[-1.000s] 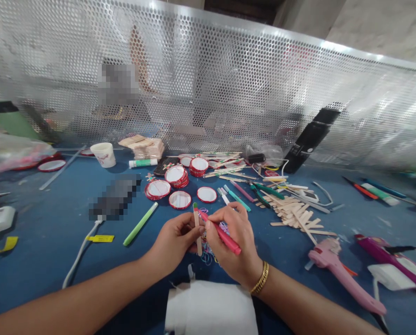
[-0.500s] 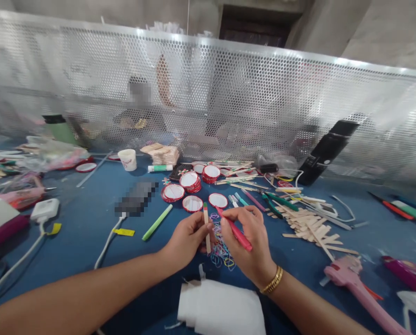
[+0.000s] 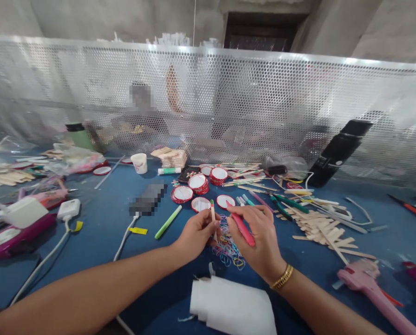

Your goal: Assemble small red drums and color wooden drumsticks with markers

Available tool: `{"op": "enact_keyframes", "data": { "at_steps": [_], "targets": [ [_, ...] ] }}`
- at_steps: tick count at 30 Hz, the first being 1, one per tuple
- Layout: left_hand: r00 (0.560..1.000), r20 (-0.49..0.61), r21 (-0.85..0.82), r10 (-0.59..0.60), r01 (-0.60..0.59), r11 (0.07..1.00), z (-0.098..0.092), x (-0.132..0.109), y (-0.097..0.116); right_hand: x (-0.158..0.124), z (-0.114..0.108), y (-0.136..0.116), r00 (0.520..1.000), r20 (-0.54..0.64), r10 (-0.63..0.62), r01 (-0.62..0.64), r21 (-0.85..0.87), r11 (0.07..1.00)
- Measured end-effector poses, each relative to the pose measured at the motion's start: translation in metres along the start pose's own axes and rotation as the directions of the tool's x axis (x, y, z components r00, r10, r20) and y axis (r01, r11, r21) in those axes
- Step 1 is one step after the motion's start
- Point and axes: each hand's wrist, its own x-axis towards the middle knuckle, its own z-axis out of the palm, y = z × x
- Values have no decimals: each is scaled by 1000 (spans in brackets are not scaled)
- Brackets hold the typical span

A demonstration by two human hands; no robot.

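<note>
My left hand [image 3: 195, 235] pinches a wooden craft stick [image 3: 213, 215] close to upright, its top end coloured green and red. Close beside it, my right hand [image 3: 258, 232] grips a red marker [image 3: 243, 229] like a pen, with the tip pointing up and left, a short way from the stick. Beneath and between both hands lies a heap of coloured rubber bands [image 3: 230, 256]. A light green marker [image 3: 168, 222] rests left of my left hand. Just beyond the hands are round red-rimmed white discs [image 3: 226, 201], some stacked.
Loose craft sticks [image 3: 328, 230] and green-handled pliers [image 3: 293, 204] lie to the right, near a pink glue gun [image 3: 364, 277]. A white cloth roll [image 3: 232, 304] sits in front. Left are a phone [image 3: 148, 199] and white cable [image 3: 124, 239]. A perforated metal screen [image 3: 208, 93] stands behind; a person sits beyond.
The view has swung slightly left and up, so everything appears further right. The stick leans a little more to the left at its top. Both hands keep their holds.
</note>
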Motion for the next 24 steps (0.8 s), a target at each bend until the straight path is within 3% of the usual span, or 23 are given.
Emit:
{"op": "enact_keyframes", "data": {
  "at_steps": [4, 11, 24],
  "targets": [
    [1000, 28, 4, -4, 4, 1000, -2, 0, -6, 0, 1, 6, 1000, -3, -4, 4, -36, 999],
    [989, 78, 209, 128, -141, 968, -6, 1, -8, 1, 2, 4, 1000, 19, 5, -5, 15, 1000],
    [996, 23, 256, 88, -91, 962, -5, 2, 0, 3, -3, 5, 1000, -13, 14, -14, 35, 999]
  ]
}}
